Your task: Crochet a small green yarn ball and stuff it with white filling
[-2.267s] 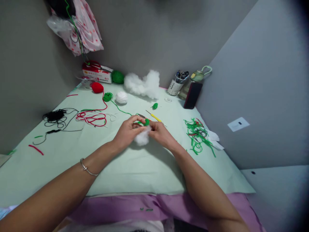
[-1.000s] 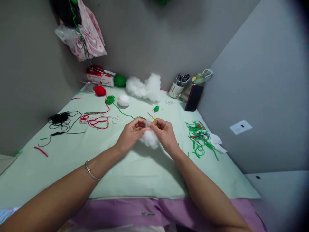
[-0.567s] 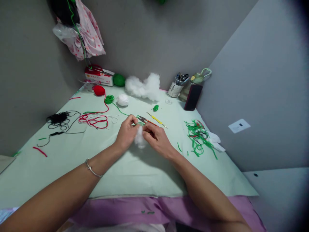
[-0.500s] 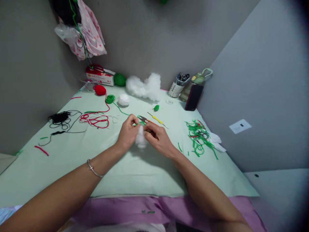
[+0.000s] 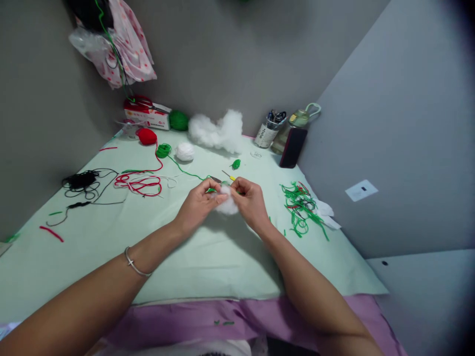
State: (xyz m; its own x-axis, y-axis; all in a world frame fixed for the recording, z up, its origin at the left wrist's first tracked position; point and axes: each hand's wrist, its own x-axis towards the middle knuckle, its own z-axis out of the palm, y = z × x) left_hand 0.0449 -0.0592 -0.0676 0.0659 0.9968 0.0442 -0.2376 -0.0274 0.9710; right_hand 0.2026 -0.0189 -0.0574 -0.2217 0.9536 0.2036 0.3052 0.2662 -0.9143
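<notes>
Since half a second ago, the right hand (image 5: 253, 201) has shifted and turned, hiding more of the hook (image 5: 232, 178) beyond the fluff (image 5: 227, 204). Its thumb and fingers pinch the fluff's right edge; the left hand (image 5: 195, 203) pinches the left edge, above the table (image 5: 208, 272). Whether either grips the green piece (image 5: 224, 183) just beyond the fluff, I cannot tell. Scraps (image 5: 301, 210) lie right of the fluff.

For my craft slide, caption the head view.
Left hand and right hand pinch white fluff above a pale green cover, a red yarn ball farther back.
</notes>
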